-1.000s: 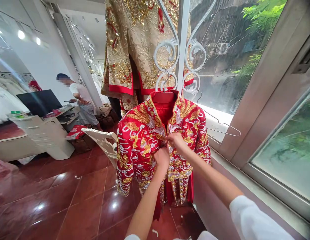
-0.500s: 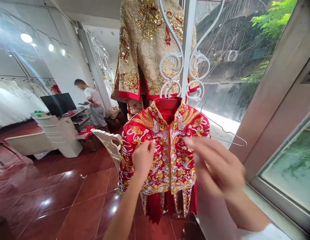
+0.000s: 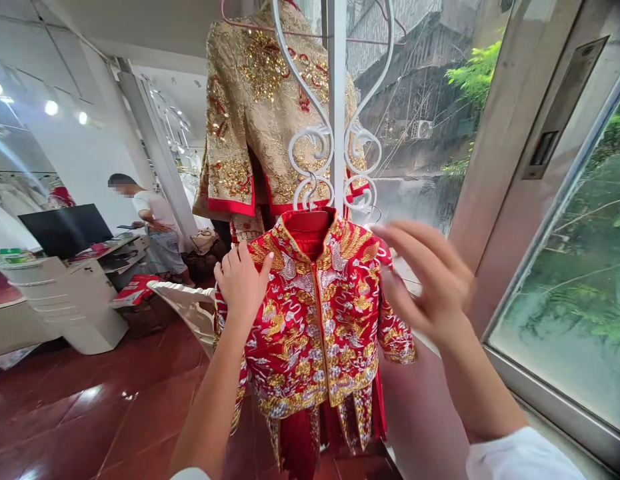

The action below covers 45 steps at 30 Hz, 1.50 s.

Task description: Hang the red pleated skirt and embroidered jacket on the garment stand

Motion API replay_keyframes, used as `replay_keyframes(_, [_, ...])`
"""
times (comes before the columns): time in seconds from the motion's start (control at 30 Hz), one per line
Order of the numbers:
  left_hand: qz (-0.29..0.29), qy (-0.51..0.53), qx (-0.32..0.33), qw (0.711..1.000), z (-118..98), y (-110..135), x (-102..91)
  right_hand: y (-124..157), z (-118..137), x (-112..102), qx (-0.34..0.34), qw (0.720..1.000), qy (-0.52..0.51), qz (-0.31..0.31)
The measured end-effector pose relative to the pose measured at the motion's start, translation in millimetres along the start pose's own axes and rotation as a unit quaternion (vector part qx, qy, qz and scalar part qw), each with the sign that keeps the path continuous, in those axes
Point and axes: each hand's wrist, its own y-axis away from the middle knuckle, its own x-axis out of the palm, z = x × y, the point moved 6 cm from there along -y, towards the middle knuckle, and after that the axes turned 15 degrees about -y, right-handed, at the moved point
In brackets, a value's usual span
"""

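A red jacket (image 3: 295,333) with gold and silver embroidery hangs in front of me from a hanger (image 3: 310,190) hooked on a white scrollwork stand (image 3: 337,120). Its front is closed along the middle. My left hand (image 3: 241,283) rests on the shoulder at the left of the picture, with thumb and fingers spread over the cloth. Beside the other shoulder, my right hand (image 3: 433,280) is held up with its fingers apart, slightly blurred; whether its fingertips touch the sleeve I cannot tell. Below the jacket hangs a dark red skirt (image 3: 297,447) with embroidered panels.
Behind the stand hangs a gold sequined jacket (image 3: 285,147) with red trim. A glass door (image 3: 575,287) is on the right. A white chair (image 3: 185,310) stands at left. Farther back, a person (image 3: 157,220) stands by a desk with a monitor (image 3: 65,230).
My view has swung to the right. My left hand has gone from curled at the jacket's chest to spread on its shoulder. My right hand has risen beside the other shoulder, and the sleeve there shows more.
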Motion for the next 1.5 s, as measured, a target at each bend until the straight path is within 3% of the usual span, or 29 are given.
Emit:
replay_keyframes(0.07, [0.0,-0.018,0.008,1.0,2,-5,6.3,-17,-67,26,0.069,0.996,0.046,0.028])
replay_keyframes(0.13, [0.011,-0.023,0.017,1.0,6,-12,12.6,-11,-133,54,0.157,0.981,0.067,0.093])
replay_keyframes(0.2, [0.05,-0.022,0.027,0.998,13,-23,20.9,4,-176,68,0.206,0.971,0.068,0.104])
replay_keyframes(0.27, [0.114,-0.012,0.046,0.992,22,-37,31.0,14,-198,72,0.242,0.963,0.048,0.106])
replay_keyframes(0.37, [0.239,0.093,0.119,0.959,29,-57,46.4,12,-209,73,0.29,0.94,-0.079,0.161])
replay_keyframes(0.47, [0.374,0.251,0.169,0.877,27,-60,56.9,10,-212,78,0.369,0.862,-0.246,0.244])
replay_keyframes(0.5, [0.387,0.266,0.166,0.867,27,-59,58.2,11,-213,79,0.39,0.843,-0.271,0.251])
replay_keyframes(0.57, [0.348,0.222,0.143,0.899,29,-59,57.0,11,-215,77,0.396,0.853,-0.258,0.222])
replay_keyframes(0.67, [0.24,0.109,0.113,0.958,27,-59,43.3,5,-213,67,0.349,0.913,-0.154,0.147])
replay_keyframes(0.77, [0.186,0.065,0.11,0.974,21,-70,20.6,-11,-204,50,0.316,0.94,-0.081,0.101])
replay_keyframes(0.87, [0.124,0.056,0.095,0.986,18,-89,-13.9,-32,-187,20,0.275,0.959,-0.048,0.047])
replay_keyframes(0.93, [0.109,0.063,0.096,0.987,16,-89,-33.4,-33,-171,-1,0.254,0.966,-0.032,0.02])
replay_keyframes(1.0, [0.135,0.08,0.107,0.982,15,-69,-40.1,-13,-152,-13,0.257,0.966,-0.015,0.017])
replay_keyframes(1.07, [0.191,0.095,0.114,0.97,16,-27,-30.6,31,-134,-14,0.284,0.958,0.004,0.038])
replay_keyframes(1.2, [0.344,0.117,0.135,0.922,18,97,27.5,161,-115,13,0.386,0.913,0.014,0.127])
replay_keyframes(1.33, [0.477,0.095,0.132,0.864,17,209,95.3,278,-120,55,0.506,0.834,0.0,0.221])
replay_keyframes(1.4, [0.511,0.087,0.129,0.846,15,242,119.5,313,-125,72,0.548,0.797,0.001,0.253])
replay_keyframes(1.5, [0.521,0.079,0.122,0.841,12,260,141.6,332,-133,85,0.574,0.772,0.022,0.271])
